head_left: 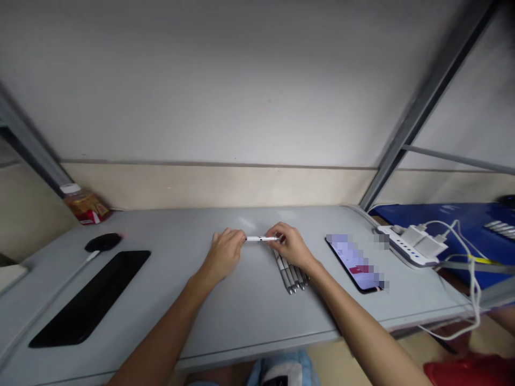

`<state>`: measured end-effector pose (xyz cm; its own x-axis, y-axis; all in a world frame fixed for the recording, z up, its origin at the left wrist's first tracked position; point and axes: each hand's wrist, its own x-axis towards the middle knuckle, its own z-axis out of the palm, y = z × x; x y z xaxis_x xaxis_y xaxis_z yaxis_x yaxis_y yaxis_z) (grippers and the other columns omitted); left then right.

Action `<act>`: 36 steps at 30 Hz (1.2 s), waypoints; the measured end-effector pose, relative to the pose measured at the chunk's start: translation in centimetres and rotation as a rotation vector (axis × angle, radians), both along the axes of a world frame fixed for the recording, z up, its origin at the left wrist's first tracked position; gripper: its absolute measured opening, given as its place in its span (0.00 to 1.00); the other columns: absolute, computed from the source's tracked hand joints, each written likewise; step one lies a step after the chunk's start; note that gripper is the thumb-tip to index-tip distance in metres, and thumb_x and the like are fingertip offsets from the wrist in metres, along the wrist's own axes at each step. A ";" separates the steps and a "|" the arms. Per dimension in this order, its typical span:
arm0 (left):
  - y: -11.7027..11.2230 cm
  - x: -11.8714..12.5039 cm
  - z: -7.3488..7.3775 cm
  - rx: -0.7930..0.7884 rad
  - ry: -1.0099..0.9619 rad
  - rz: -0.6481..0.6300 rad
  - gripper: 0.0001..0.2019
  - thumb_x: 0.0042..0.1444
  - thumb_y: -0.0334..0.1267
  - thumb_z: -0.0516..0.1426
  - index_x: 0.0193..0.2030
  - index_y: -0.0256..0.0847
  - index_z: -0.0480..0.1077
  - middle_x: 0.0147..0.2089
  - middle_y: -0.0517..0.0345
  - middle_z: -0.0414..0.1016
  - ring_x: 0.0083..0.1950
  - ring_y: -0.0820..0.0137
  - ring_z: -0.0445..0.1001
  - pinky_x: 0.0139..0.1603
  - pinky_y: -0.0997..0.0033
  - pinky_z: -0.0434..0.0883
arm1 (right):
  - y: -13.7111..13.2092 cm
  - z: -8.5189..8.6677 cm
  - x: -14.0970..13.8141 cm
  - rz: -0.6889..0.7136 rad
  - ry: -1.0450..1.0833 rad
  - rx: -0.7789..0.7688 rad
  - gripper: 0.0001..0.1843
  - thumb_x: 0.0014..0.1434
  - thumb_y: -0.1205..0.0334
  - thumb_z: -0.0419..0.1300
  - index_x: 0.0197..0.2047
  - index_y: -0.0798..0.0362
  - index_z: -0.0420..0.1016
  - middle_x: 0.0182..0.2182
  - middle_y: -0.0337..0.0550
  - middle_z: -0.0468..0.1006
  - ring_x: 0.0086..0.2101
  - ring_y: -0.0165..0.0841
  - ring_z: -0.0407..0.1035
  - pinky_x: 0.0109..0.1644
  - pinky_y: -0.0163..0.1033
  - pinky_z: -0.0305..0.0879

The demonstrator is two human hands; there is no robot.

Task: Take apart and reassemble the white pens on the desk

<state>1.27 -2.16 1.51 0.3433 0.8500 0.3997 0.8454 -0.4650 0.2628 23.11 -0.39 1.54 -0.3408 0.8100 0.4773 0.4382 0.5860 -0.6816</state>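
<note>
Between my two hands a white pen [257, 238] lies level, just above the grey desk. My left hand [227, 247] is closed round its left end, the fingers curled over it. At the right end, thumb and fingertips of my right hand [287, 245] pinch the pen. Several white and grey pens [290, 276] lie side by side on the desk, partly hidden under my right hand and wrist. Their tips point toward the desk's front edge.
A lit phone [354, 262] and a white power strip [410, 246] with plugs and cables stand on the right. To the left are a black flat slab [92, 297], a black round pad [103, 242] with a white cable, and a bottle [86, 205]. A wall [225, 185] closes the back.
</note>
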 end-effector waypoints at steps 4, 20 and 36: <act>-0.2 0.3 0.1 -0.036 0.006 -0.001 0.13 0.66 0.37 0.42 0.34 0.43 0.64 0.35 0.59 0.72 0.40 0.66 0.65 0.41 0.65 0.55 | 0.1 -0.2 0.2 -0.018 -0.025 0.059 0.08 0.53 0.74 0.59 0.34 0.53 0.74 0.33 0.42 0.73 0.33 0.31 0.66 0.37 0.35 0.61; -0.2 0.1 -0.2 -0.094 -0.048 -0.006 0.15 0.66 0.40 0.44 0.53 0.54 0.67 0.48 0.58 0.74 0.51 0.63 0.66 0.51 0.60 0.56 | 0.9 -0.6 1.8 -0.248 -0.316 0.197 0.15 0.53 0.77 0.57 0.40 0.50 0.76 0.37 0.45 0.74 0.35 0.35 0.67 0.38 0.37 0.60; -0.4 0.4 -0.1 -0.117 -0.064 0.005 0.14 0.67 0.41 0.41 0.49 0.47 0.65 0.49 0.56 0.73 0.49 0.62 0.66 0.50 0.59 0.57 | 1.0 -1.3 1.1 -0.108 -0.210 0.222 0.13 0.58 0.71 0.58 0.43 0.49 0.78 0.38 0.45 0.74 0.38 0.36 0.68 0.43 0.39 0.62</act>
<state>1.69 -2.55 1.38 0.3158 0.8937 0.3188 0.8275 -0.4238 0.3683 24.17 0.56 0.19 -0.3686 0.7309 0.5744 0.6232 0.6528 -0.4306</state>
